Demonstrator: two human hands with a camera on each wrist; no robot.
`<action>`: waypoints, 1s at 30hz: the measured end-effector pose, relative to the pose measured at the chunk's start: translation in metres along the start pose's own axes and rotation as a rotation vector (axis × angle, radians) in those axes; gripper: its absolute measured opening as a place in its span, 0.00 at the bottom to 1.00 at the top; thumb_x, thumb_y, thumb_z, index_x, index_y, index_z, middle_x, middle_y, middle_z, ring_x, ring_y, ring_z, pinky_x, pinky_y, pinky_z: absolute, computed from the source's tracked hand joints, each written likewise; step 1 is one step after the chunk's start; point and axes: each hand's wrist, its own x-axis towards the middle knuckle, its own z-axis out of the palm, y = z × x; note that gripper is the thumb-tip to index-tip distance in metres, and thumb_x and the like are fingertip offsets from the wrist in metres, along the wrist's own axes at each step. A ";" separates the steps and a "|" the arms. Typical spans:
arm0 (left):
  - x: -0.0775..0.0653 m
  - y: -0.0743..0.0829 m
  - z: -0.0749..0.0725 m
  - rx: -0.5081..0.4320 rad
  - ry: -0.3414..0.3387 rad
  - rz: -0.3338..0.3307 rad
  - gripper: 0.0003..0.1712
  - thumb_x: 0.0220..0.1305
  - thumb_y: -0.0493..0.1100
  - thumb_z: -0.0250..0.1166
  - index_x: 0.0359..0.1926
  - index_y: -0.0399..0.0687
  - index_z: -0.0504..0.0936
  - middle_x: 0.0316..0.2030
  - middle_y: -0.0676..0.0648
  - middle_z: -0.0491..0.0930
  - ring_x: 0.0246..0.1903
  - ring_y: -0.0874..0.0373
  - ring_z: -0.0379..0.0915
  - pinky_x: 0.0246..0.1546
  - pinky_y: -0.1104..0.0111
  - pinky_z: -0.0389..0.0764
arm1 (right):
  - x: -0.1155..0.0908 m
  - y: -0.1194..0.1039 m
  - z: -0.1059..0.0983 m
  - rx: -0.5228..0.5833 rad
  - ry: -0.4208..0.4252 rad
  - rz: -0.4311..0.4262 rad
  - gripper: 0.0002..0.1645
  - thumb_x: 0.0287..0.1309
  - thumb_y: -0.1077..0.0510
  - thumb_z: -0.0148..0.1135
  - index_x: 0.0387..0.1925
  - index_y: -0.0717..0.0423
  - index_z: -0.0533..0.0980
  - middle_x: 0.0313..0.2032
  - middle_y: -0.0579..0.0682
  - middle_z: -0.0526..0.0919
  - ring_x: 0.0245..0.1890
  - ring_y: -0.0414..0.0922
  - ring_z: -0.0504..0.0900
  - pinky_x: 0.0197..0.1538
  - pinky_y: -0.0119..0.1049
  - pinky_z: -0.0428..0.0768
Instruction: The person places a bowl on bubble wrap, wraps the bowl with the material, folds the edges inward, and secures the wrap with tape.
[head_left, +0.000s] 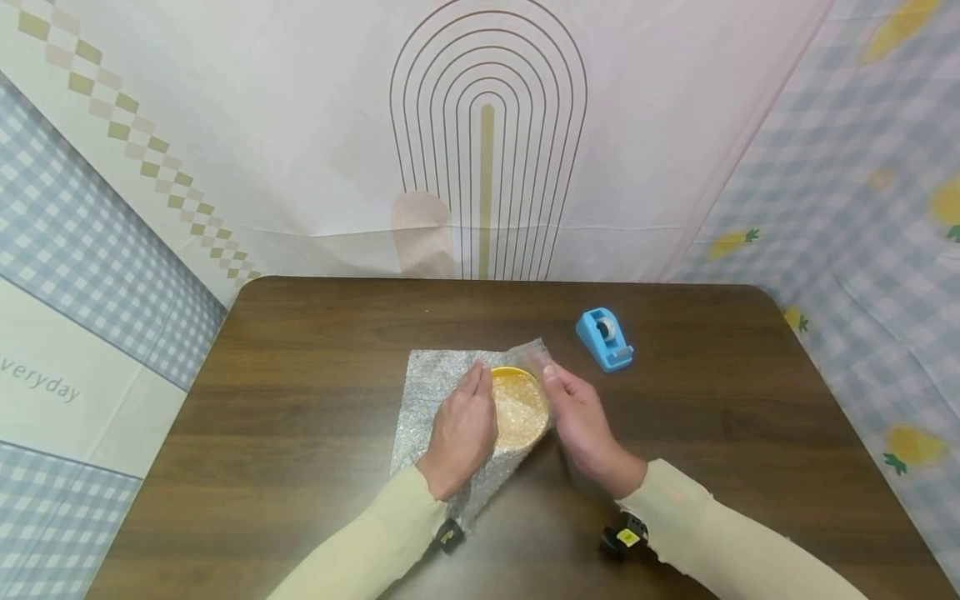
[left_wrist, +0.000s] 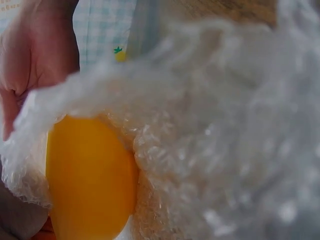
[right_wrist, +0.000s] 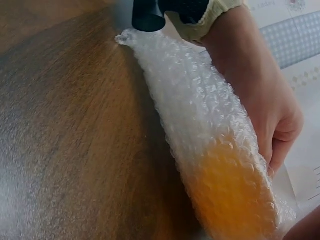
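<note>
A round yellow dish (left_wrist: pixel 92 175), probably a bowl, lies partly wrapped in a sheet of bubble wrap (head_left: pixel 431 400). In the right wrist view its yellow side shows through the bubble wrap (right_wrist: pixel 195 110). My left hand (head_left: pixel 463 425) presses on the wrap at the dish's left side, its fingers fairly straight and together. At the dish's right, my right hand (head_left: pixel 581 417) pinches the edge of the wrap between thumb and fingers. The wrap covers most of the dish; part of its yellow rim shows at the top in the head view.
A light blue tape dispenser (head_left: pixel 604 339) with a roll of tape stands on the brown wooden table (head_left: pixel 285 400), beyond my right hand. Patterned cloth (head_left: pixel 330 125) hangs behind the table and along both sides.
</note>
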 end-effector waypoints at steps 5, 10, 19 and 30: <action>0.000 0.001 -0.001 0.009 -0.001 -0.001 0.17 0.64 0.30 0.63 0.53 0.29 0.81 0.60 0.32 0.83 0.58 0.41 0.84 0.47 0.55 0.89 | -0.001 0.001 0.001 -0.082 -0.024 -0.035 0.31 0.83 0.45 0.43 0.78 0.53 0.64 0.80 0.50 0.61 0.82 0.51 0.58 0.82 0.51 0.59; 0.000 0.000 0.000 0.001 0.003 -0.005 0.17 0.64 0.31 0.63 0.53 0.29 0.81 0.60 0.31 0.83 0.58 0.41 0.84 0.48 0.55 0.89 | -0.002 0.005 0.004 -0.132 -0.062 -0.075 0.31 0.83 0.43 0.43 0.79 0.46 0.63 0.80 0.44 0.61 0.82 0.47 0.58 0.81 0.50 0.59; -0.001 0.000 0.003 -0.028 0.026 0.001 0.15 0.66 0.32 0.63 0.52 0.30 0.82 0.59 0.30 0.83 0.57 0.40 0.85 0.50 0.56 0.88 | -0.003 0.010 0.009 -0.238 -0.083 -0.217 0.28 0.84 0.51 0.43 0.79 0.50 0.64 0.80 0.47 0.61 0.83 0.48 0.53 0.82 0.52 0.54; -0.001 -0.001 0.003 -0.159 0.002 -0.056 0.17 0.72 0.34 0.61 0.57 0.32 0.83 0.62 0.31 0.81 0.59 0.40 0.83 0.55 0.55 0.86 | -0.006 0.017 0.012 -0.342 -0.093 -0.353 0.28 0.83 0.55 0.45 0.78 0.51 0.64 0.80 0.46 0.61 0.84 0.50 0.53 0.81 0.49 0.50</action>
